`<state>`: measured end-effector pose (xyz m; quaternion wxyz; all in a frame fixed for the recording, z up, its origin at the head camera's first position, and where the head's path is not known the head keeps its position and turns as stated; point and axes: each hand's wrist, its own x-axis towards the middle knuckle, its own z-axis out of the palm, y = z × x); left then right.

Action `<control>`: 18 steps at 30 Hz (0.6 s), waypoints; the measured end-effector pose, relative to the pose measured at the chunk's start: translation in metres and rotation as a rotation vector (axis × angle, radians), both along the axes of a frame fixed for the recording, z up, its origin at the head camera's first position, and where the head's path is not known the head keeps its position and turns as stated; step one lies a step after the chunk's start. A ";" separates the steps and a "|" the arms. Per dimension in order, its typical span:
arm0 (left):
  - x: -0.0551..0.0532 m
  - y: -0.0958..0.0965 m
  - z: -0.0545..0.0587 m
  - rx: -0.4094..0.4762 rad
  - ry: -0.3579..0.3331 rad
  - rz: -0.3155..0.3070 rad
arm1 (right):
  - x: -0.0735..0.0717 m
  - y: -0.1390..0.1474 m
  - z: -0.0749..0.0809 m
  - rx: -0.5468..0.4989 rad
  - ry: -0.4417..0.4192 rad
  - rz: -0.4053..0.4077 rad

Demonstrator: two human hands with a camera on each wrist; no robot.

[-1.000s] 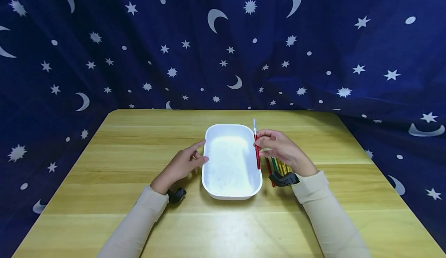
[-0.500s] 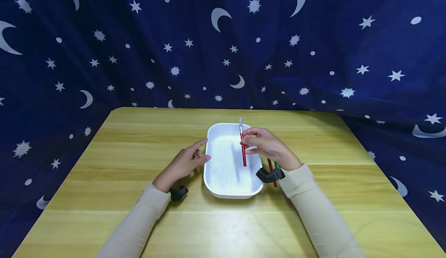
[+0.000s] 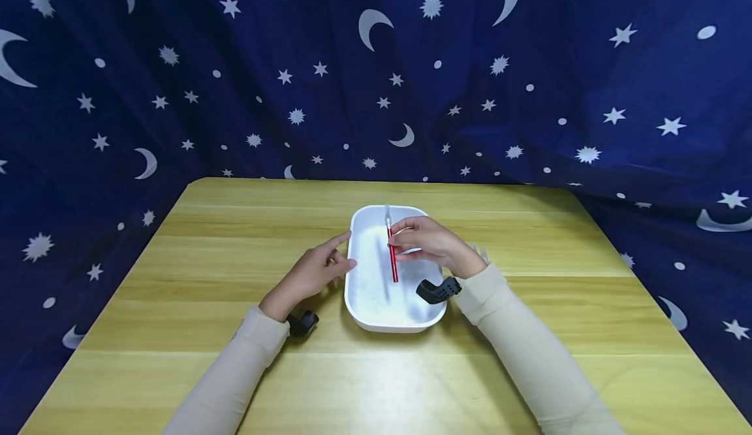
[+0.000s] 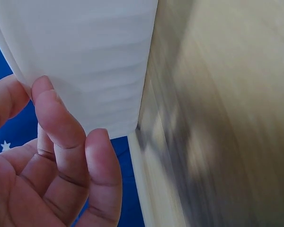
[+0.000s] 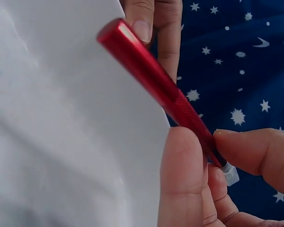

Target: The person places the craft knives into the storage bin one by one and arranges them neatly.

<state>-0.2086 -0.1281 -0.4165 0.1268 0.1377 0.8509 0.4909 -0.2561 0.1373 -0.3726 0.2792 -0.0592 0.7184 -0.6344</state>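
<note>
From where I stand, a white plastic tray (image 3: 365,307) with rounded corners sits on the wooden table (image 3: 247,239), its long sides running from six to twelve o'clock. Over its floor, a little left of the middle, is a red craft knife (image 3: 393,262) with a clear cap, held up so that it casts a thin shadow on the white plastic. The capped end points to just short of twelve, the red butt to half past five. The right hand (image 3: 431,242) has the knife pinched between thumb and fingertips, reaching in from about two o'clock on the tray; the right wrist view shows the grip close to a textured stretch of the handle.

The left hand (image 3: 310,275) is relaxed, thumb and fingers apart, touching the tray's side between nine and ten o'clock; its other fingers hang loose beside the outer wall.

Past the tray, at three o'clock, a couple of clear tips (image 3: 484,254) poke out from behind the right sleeve (image 3: 511,317), the rest hidden. A dark blue curtain (image 3: 329,30) with pale moons and stars hangs at twelve.
</note>
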 end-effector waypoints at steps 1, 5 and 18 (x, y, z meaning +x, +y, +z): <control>0.000 0.000 0.000 0.000 0.002 0.001 | -0.001 -0.002 0.000 0.003 -0.005 0.003; -0.001 0.001 0.000 0.001 0.013 -0.003 | -0.003 -0.006 -0.002 0.017 -0.016 0.001; -0.001 -0.001 -0.001 0.000 0.030 -0.014 | -0.012 -0.032 -0.005 0.113 -0.065 0.011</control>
